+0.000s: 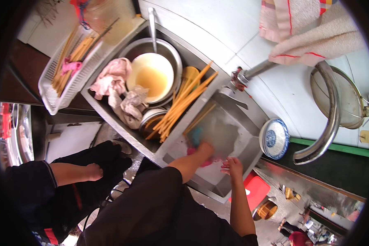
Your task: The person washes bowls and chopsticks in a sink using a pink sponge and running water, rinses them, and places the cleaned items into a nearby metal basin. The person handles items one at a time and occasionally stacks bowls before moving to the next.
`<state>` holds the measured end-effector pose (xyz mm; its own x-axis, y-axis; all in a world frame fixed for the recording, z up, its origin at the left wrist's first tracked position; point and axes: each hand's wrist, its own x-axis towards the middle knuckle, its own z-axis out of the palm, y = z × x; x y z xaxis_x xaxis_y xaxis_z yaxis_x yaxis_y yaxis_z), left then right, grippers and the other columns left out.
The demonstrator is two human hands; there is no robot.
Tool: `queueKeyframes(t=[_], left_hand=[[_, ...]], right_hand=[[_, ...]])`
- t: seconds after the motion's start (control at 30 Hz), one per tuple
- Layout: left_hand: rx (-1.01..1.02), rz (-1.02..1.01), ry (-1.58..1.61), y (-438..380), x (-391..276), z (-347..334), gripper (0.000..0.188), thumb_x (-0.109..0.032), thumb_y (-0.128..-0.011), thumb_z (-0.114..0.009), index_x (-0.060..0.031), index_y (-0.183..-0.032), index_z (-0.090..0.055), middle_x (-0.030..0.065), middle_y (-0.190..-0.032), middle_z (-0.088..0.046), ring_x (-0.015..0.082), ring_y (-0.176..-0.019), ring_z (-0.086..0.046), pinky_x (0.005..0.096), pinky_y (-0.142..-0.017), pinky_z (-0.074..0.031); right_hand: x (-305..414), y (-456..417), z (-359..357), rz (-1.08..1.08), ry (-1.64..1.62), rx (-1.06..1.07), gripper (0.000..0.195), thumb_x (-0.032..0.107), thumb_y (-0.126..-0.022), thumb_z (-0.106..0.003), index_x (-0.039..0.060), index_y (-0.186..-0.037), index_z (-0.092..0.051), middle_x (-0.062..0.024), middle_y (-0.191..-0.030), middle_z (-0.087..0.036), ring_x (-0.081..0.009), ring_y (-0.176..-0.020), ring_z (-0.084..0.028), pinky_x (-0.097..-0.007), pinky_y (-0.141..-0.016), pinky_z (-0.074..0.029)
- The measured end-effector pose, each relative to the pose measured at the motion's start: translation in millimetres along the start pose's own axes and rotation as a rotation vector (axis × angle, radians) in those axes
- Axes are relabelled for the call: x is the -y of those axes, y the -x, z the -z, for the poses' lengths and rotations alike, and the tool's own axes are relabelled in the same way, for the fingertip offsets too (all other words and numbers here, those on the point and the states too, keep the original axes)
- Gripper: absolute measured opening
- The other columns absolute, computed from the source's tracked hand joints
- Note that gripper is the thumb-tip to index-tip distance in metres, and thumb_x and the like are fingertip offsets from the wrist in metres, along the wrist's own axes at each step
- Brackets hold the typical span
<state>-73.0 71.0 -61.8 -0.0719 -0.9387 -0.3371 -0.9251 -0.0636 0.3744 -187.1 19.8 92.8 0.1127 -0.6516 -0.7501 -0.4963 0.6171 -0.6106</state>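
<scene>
My left hand (205,150) is blurred and partly down in the cloudy water of the right basin (249,147) of a metal sink. A bright pink item (206,163), perhaps a cloth, lies under and beside it. Just beyond the fingers is a blurred blue-green item (197,135) in the water; whether the hand grips anything is hidden. My right hand (233,166) hovers over the same basin near the pink item, fingers slightly apart and nothing visible in them. A thin wooden stick (204,117) slants along the basin's left wall.
The left basin contains a metal pot (176,50), a bowl of yellowish liquid (156,80), cloths (117,72) and long chopsticks (181,107). A curved faucet (333,101) and stacked bowls (273,138) are at right. Another person's arm (75,174) is at left, near a white basket (73,83).
</scene>
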Motion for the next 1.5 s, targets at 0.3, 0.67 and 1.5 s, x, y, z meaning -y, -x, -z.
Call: queueKeyframes(t=[0.3, 0.67, 1.5], left_hand=[[0.022, -0.175, 0.156, 38, 28, 88, 0.024, -0.018, -0.057, -0.062, -0.0132, -0.081, -0.065, 0.0118, -0.079, -0.063, 0.0290, -0.077, -0.060, 0.0408, -0.068, -0.047], [0.225, -0.129, 0.661, 63, 30, 140, 0.028, -0.013, -0.064, -0.060, -0.0056, -0.091, -0.057, 0.0187, -0.088, -0.059, 0.0345, -0.086, -0.055, 0.0411, -0.074, -0.045], [-0.158, -0.428, 0.498, 73, 18, 125, 0.018, -0.016, -0.063, -0.056, -0.0062, -0.075, -0.048, 0.0124, -0.078, -0.047, 0.0312, -0.079, -0.047, 0.0397, -0.065, -0.039]], right_hand=[[-83, -136, -60, 0.505, 0.553, -0.475, 0.030, 0.022, -0.067, -0.055, -0.0026, -0.084, -0.051, -0.0204, -0.072, -0.056, -0.0327, -0.063, -0.055, -0.0417, -0.062, -0.043], [-7, -46, -49, -0.146, -0.331, 0.059, 0.023, 0.000, -0.070, -0.049, 0.0005, -0.093, -0.051, -0.0110, -0.082, -0.055, -0.0241, -0.066, -0.058, -0.0391, -0.049, -0.050], [-5, -9, -3, 0.078, -0.789, 0.215, 0.037, 0.015, -0.082, -0.045, -0.0058, -0.113, -0.041, -0.0186, -0.107, -0.052, -0.0321, -0.089, -0.056, -0.0456, -0.072, -0.050]])
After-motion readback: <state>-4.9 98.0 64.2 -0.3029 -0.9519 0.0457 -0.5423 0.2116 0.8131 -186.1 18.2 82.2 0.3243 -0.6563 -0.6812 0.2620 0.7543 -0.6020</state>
